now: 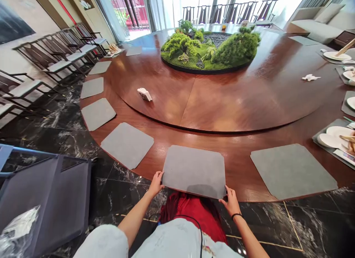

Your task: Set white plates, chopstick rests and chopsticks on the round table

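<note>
A grey placemat point(194, 169) with cut corners lies at the near edge of the round wooden table point(238, 191), right in front of me. My left hand point(156, 183) holds its lower left corner, fingers along the side and thumb at the front edge. At the lower right corner, my right hand point(231, 201) pinches the mat in the same way; a dark band circles that wrist. Another grey placemat point(127, 145) lies to the left, and one more placemat point(294, 171) to the right, both flat on the wood.
A raised turntable point(222, 110) carries a moss garden point(208, 51) and a napkin holder point(144, 94). Plates point(337, 136) and tableware line the right side. A cart point(55, 199) with plastic wrap stands at left. Chairs point(55, 65) line the left wall.
</note>
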Available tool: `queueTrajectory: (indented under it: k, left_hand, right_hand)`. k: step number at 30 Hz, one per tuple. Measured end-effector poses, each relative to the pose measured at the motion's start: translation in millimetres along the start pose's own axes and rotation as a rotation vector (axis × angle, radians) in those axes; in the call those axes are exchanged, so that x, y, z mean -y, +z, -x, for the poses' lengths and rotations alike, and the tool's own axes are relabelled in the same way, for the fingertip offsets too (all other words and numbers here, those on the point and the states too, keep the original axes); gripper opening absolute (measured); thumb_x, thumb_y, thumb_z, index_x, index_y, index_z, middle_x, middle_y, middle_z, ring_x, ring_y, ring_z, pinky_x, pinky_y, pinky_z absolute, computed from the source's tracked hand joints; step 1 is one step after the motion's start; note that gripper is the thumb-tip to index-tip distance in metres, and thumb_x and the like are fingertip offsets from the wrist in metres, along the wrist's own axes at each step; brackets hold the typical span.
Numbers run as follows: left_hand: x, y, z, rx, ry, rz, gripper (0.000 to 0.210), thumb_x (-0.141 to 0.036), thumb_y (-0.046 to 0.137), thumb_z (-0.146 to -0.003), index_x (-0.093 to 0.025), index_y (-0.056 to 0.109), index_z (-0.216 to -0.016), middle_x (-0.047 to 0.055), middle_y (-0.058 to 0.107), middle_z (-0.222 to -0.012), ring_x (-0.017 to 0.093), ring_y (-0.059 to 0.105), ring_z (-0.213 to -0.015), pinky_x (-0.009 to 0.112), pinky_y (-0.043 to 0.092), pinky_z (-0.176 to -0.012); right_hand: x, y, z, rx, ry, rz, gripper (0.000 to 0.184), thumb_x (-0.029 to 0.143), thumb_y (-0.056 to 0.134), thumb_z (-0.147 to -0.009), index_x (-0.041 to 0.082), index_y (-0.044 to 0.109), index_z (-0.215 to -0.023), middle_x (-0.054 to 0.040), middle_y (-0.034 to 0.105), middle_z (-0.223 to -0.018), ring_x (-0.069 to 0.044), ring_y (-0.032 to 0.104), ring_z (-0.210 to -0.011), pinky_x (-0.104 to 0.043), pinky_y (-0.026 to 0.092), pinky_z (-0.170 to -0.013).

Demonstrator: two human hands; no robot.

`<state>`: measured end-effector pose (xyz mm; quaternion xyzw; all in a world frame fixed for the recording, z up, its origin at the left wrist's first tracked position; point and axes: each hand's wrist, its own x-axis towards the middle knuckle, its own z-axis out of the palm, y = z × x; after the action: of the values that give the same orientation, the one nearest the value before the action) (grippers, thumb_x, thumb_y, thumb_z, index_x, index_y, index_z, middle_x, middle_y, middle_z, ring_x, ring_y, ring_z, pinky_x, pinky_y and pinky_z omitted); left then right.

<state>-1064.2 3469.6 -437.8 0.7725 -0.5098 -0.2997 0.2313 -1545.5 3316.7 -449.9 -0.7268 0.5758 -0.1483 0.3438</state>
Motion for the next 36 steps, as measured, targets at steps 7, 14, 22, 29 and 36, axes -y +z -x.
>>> queueTrajectory:
  k: [7,14,22,29,36]
  left_hand:
    - [2.6,-6.4,4.5,0.059,-0.018,0.08,0.081,-0.005,0.062,-0.056,-0.022,0.042,-0.133,0.008,0.041,-0.128,0.018,0.055,-0.098,0.034,0.052,-0.085]
    - [1.3,-17.0,11.1,0.11,-0.032,0.001,0.073,-0.017,0.06,-0.063,-0.02,0.038,-0.132,0.009,0.037,-0.128,0.02,0.055,-0.098,0.037,0.052,-0.086]
    - [-100.5,22.3,-12.4,0.065,0.226,-0.446,0.069,-0.033,0.06,-0.072,-0.014,0.041,-0.136,0.016,0.038,-0.128,0.036,0.043,-0.116,0.054,0.04,-0.097]
    - [-308.4,221.0,-70.1,0.491,0.3,0.116,0.036,-0.035,0.054,-0.076,-0.018,0.062,-0.106,0.009,0.061,-0.108,0.023,0.059,-0.095,0.04,0.046,-0.094]
    - [-423.0,378.1,-55.6,0.383,0.015,0.186,0.052,-0.036,0.053,-0.076,-0.008,0.05,-0.119,0.02,0.057,-0.124,0.024,0.06,-0.106,0.037,0.047,-0.095]
  right_hand:
    - [20.7,-9.5,7.1,0.037,0.049,-0.031,0.072,0.02,0.067,-0.064,0.024,0.044,-0.132,-0.0094,0.045,-0.12,-0.025,0.059,-0.099,-0.045,0.05,-0.096]
    - [35.1,-8.5,16.2,0.006,0.115,-0.103,0.071,0.012,0.069,-0.061,0.025,0.049,-0.129,-0.0072,0.048,-0.118,-0.022,0.059,-0.099,-0.041,0.051,-0.094]
    - [21.9,-34.3,56.0,-0.12,0.139,-0.152,0.062,0.017,0.071,-0.068,0.024,0.052,-0.126,-0.0078,0.049,-0.124,-0.022,0.052,-0.116,-0.041,0.043,-0.104]
    - [-124.8,-141.5,162.1,-0.376,0.374,-0.204,0.036,0.021,0.056,-0.08,0.025,0.057,-0.116,-0.0073,0.051,-0.122,-0.017,0.063,-0.089,-0.038,0.054,-0.087]
    - [-268.1,-302.3,187.0,-0.471,0.514,-0.103,0.025,0.025,0.049,-0.084,0.022,0.059,-0.106,-0.0093,0.054,-0.116,-0.018,0.063,-0.083,-0.04,0.055,-0.083]
